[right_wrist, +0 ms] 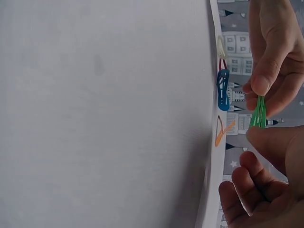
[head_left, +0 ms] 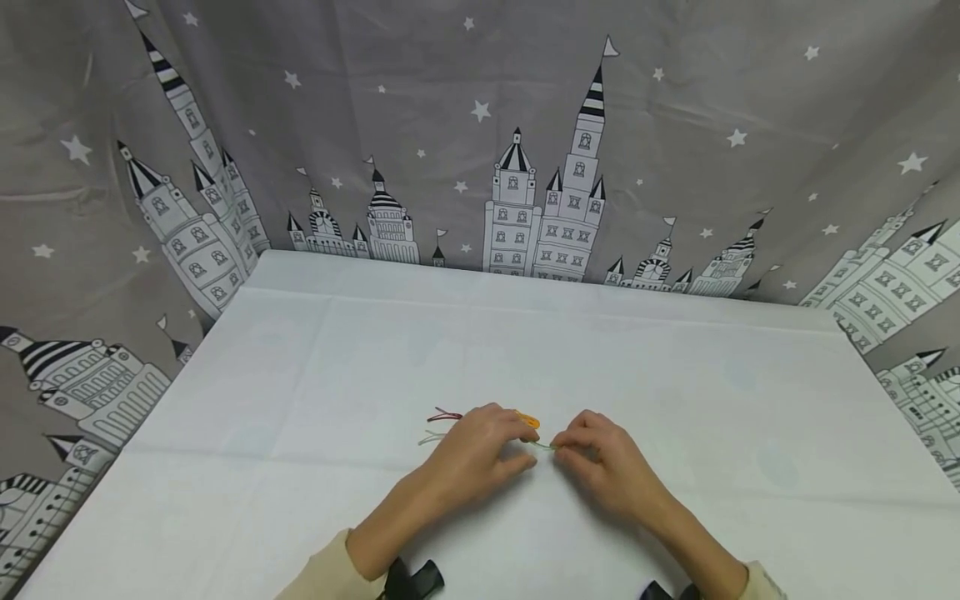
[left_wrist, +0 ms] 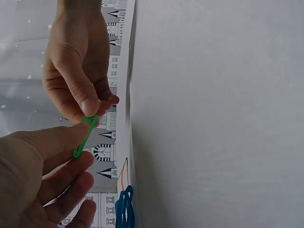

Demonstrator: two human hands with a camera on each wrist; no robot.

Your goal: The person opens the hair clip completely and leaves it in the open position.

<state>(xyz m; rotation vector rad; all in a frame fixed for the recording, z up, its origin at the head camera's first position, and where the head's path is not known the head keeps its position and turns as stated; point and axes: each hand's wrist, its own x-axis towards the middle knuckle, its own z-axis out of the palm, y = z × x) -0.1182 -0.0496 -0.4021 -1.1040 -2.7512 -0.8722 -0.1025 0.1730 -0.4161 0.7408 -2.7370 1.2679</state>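
A green snap hair clip [head_left: 543,446] spans the gap between both hands over the white table. My left hand [head_left: 480,450] pinches one end between thumb and forefinger, its other fingers loosely bent. At the opposite end, my right hand [head_left: 611,467] grips the clip with thumb and fingertips. The right wrist view shows the green clip [right_wrist: 258,114] with its strips fanned apart near the right thumb; in the left wrist view the clip [left_wrist: 85,137] appears slimmer, partly covered by fingers.
Beyond the hands lie an orange clip [head_left: 529,420], a dark red clip [head_left: 446,416] and a pale clip [head_left: 432,437]. A blue clip [right_wrist: 223,90] shows in the wrist views, hidden from the head view. A grey castle-print curtain [head_left: 420,100] hangs behind the white table [head_left: 300,375].
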